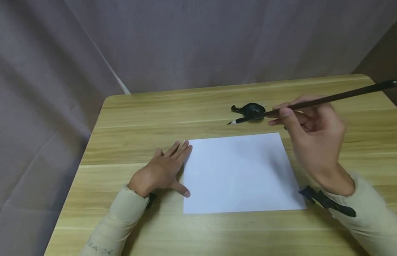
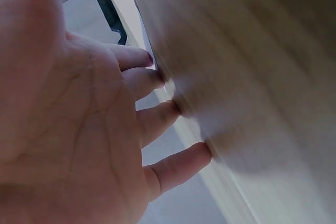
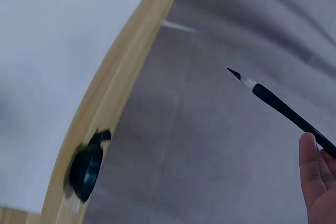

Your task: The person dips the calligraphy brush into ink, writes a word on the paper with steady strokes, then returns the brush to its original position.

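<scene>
My right hand (image 1: 320,138) pinches a dark-handled writing brush (image 1: 339,97) between thumb and fingers, holding it up over the far right of the paper. The brush tip (image 3: 234,73) is black, with a pale band of bristle above it. A blank white sheet of paper (image 1: 236,174) lies flat on the table. At the sheet's left edge my left hand (image 1: 160,170) rests with fingers spread, fingertips and thumb tip at the paper. Its fingers (image 2: 178,169) reach down to the surface in the left wrist view. Behind the brush sits a small black dish with a curved handle (image 1: 252,109).
The pale wooden table (image 1: 147,117) has rounded far corners. Grey curtain cloth (image 1: 198,42) hangs right behind it and along the left side. A dark strap with a small device (image 1: 329,202) is on the right wrist, close to the paper's lower right corner.
</scene>
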### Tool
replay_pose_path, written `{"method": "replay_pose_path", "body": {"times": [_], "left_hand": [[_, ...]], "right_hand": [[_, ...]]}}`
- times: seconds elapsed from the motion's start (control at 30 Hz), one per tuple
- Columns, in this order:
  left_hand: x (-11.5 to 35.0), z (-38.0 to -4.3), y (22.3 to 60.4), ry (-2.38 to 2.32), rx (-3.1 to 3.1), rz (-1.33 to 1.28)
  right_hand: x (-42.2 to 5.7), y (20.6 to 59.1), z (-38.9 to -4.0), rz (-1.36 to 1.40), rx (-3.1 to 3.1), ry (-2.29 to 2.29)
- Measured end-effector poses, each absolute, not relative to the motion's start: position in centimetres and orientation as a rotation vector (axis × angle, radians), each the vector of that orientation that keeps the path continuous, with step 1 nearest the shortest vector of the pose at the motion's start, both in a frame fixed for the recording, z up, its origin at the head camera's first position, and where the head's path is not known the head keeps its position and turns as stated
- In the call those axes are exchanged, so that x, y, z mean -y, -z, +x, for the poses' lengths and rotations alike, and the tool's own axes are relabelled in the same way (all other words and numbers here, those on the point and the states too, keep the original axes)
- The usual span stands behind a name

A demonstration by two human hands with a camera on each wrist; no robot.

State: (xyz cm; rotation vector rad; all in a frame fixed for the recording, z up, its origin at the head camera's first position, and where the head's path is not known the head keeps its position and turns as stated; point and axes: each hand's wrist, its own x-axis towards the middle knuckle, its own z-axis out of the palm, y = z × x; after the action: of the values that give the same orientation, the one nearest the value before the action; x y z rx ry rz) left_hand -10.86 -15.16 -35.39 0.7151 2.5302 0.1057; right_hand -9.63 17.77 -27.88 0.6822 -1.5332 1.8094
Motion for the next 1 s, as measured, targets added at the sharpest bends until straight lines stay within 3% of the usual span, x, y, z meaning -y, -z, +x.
{"method": "replay_pose_path", "body": {"times": [0.47,1.0], "left_hand": [[14.9,-10.9,35.6,-0.073,-2.540,0.714],[14.9,-10.7,35.3,-0.054,-2.536,0.690]], "right_hand": [[-15.7,30.8,-7.9,0.792,1.874,-1.563],[-13.9,34.5,-8.6,0.845,2.062,-1.487]]}}
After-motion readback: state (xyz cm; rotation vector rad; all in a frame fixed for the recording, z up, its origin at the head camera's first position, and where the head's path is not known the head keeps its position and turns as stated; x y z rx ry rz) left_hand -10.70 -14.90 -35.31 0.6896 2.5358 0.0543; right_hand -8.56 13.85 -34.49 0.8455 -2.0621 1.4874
